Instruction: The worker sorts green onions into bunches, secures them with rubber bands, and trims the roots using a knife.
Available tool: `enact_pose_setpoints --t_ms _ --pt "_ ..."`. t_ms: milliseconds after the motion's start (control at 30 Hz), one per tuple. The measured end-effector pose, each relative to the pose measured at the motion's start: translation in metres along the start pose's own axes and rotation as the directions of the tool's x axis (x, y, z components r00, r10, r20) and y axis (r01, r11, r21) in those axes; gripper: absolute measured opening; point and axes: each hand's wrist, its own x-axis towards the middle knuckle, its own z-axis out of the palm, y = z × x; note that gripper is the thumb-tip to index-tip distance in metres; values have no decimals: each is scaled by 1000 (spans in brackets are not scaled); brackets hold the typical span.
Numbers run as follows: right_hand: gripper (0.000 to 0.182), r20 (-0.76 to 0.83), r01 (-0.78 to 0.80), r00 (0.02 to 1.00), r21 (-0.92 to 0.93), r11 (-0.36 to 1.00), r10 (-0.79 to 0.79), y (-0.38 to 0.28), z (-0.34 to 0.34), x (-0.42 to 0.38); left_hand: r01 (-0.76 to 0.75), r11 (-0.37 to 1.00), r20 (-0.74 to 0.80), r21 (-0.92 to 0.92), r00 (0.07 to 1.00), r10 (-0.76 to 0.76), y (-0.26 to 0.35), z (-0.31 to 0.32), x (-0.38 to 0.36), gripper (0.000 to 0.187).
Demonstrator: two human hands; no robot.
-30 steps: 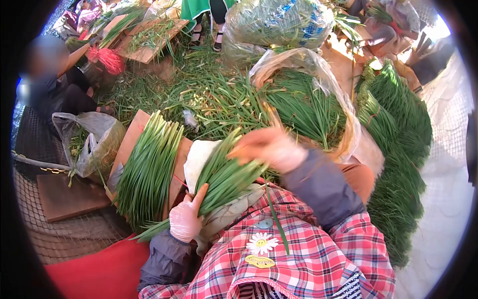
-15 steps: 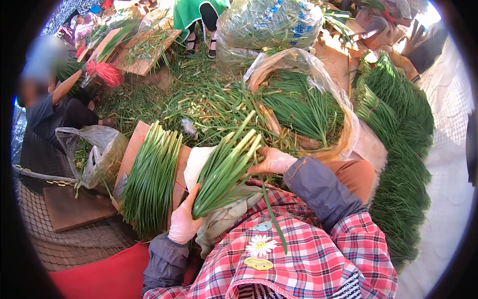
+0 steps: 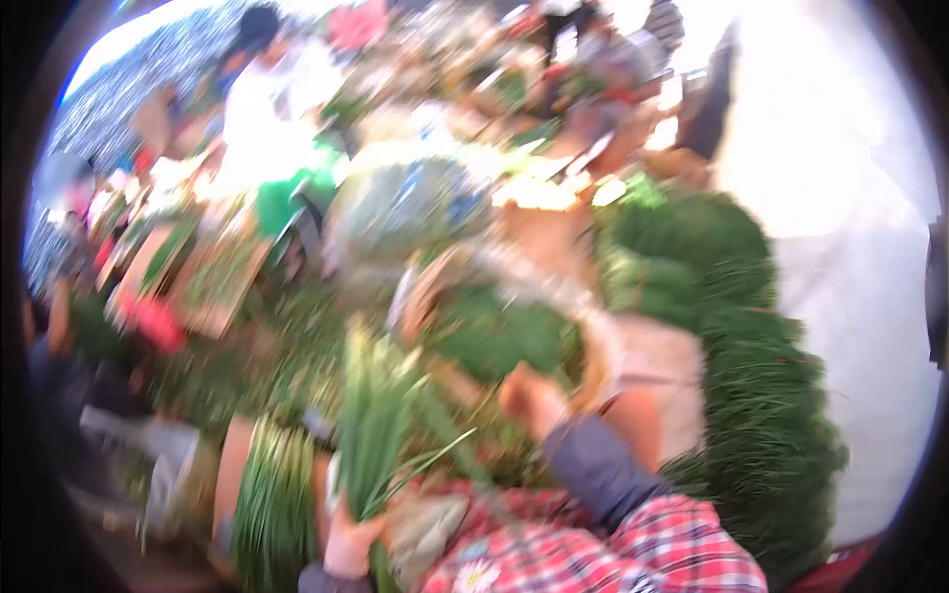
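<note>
My left hand point(image 3: 353, 542) is closed around a bunch of chives point(image 3: 374, 425), which stands nearly upright with its pale stem ends at the top. A few leaves stick out to the right of the bunch. My right hand point(image 3: 536, 397) is apart from the bunch, in front of the open plastic bag point(image 3: 596, 361) of loose chives point(image 3: 499, 331). Motion smears its fingers. Left of my left hand, a larger bundle of chives point(image 3: 272, 504) lies across a brown board point(image 3: 229, 474).
Stacked chive bundles point(image 3: 756, 395) line the right side beside a white sheet point(image 3: 850, 326). A stuffed clear plastic bag point(image 3: 405, 198) stands further back. Green scraps cover the ground point(image 3: 257, 371). Another clear bag point(image 3: 173, 465) sits at left. Several people are beyond.
The camera view has tilted up and swung right, and is blurred. My right hand has left the bunch and reached forward. My left hand has tipped the bunch more upright.
</note>
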Motion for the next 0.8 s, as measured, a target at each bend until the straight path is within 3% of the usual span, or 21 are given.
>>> enact_pose_setpoints --t_ms 33,67,100,167,200,233,333,367,400,467,533,700,767,800 --pt "35 130 -94 987 -38 995 99 -1 -15 -11 16 1000 39 -21 999 -15 4 2 11 72" --pt "36 208 -179 954 -191 965 218 14 -32 -17 40 985 -231 -169 970 -79 33 37 1 27" --pt "32 286 -395 828 -312 864 482 10 -34 -32 49 990 -136 -133 988 -67 45 50 11 28" --pt "25 356 -476 615 -545 691 704 12 -28 -49 69 996 -20 -60 997 -71 40 38 29 29" --pt "25 399 -458 582 -560 690 709 15 -21 -52 75 997 6 -24 997 -75 36 33 40 30" --pt "25 424 -437 629 -500 747 652 12 -12 -50 254 958 -8 133 967 -255 35 30 52 39" --pt "25 422 -279 831 -248 928 363 -1 20 -33 -173 964 47 203 985 167 14 72 66 53" --pt "26 409 -238 864 -183 954 294 -4 30 -28 -481 849 154 219 876 457 2 83 75 69" --pt "26 392 -191 893 -118 975 222 -9 39 -22 -591 490 235 640 758 608 -7 86 75 77" --pt "26 359 -132 924 -26 991 132 -17 55 -13 -287 541 203 791 956 210 24 112 54 80" --pt "27 332 -97 940 44 994 77 -16 69 -3 -430 436 283 790 888 362 -5 111 63 80" --pt "29 293 -27 956 144 989 -17 -19 84 8 -474 403 274 783 844 461 -15 122 60 80" --pt "30 295 8 955 124 992 -44 -29 82 11 -475 520 295 710 871 393 -15 119 61 80" --pt "30 302 17 952 82 996 -41 -39 75 13 -412 738 382 534 897 224 -5 111 62 80"
